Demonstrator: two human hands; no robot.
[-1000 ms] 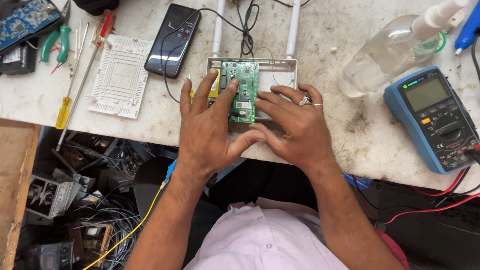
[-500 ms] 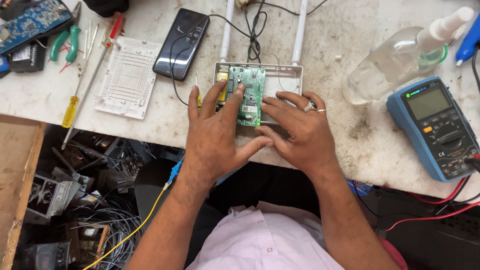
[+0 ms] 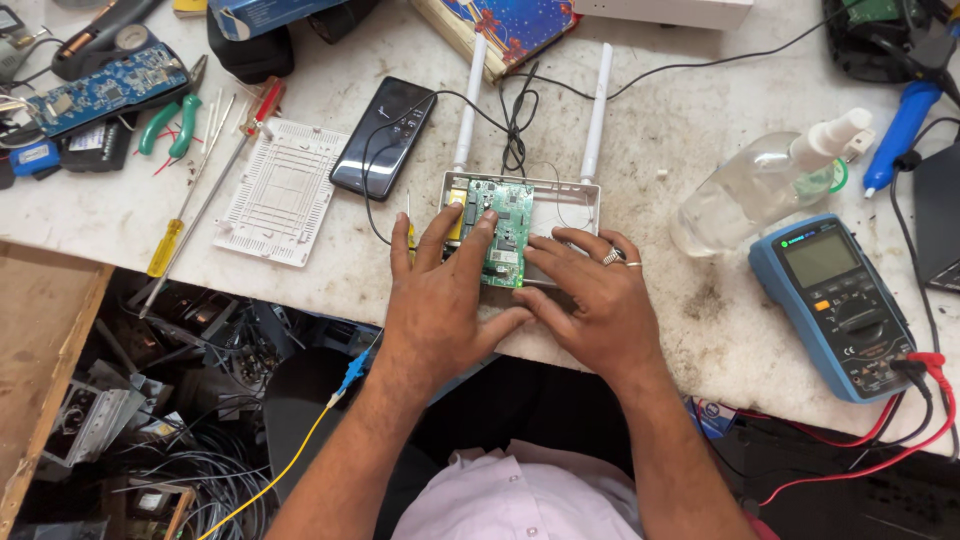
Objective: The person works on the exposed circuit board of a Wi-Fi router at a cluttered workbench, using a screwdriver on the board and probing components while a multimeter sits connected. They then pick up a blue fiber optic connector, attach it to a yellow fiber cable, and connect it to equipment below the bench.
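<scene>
An opened white router case (image 3: 575, 195) with two upright antennas lies at the bench's near edge, a green circuit board (image 3: 507, 230) sitting in it. My left hand (image 3: 445, 300) lies flat with its fingers spread over the board's left side. My right hand (image 3: 590, 300), wearing rings, presses on the case and the board's right edge with its fingers pointing left. Both thumbs meet below the board. Neither hand grips anything.
A white vented cover (image 3: 282, 192), a yellow-handled screwdriver (image 3: 200, 200) and a black phone (image 3: 384, 137) lie to the left. A clear spray bottle (image 3: 762, 180) and a blue multimeter (image 3: 838, 300) with red leads sit right. Green pliers (image 3: 170, 125) and a blue board (image 3: 105, 88) lie far left. Scrap parts and wires fill the floor.
Both hands stay pressed on the board and case. The view has shifted so more of the bench's far side shows.
</scene>
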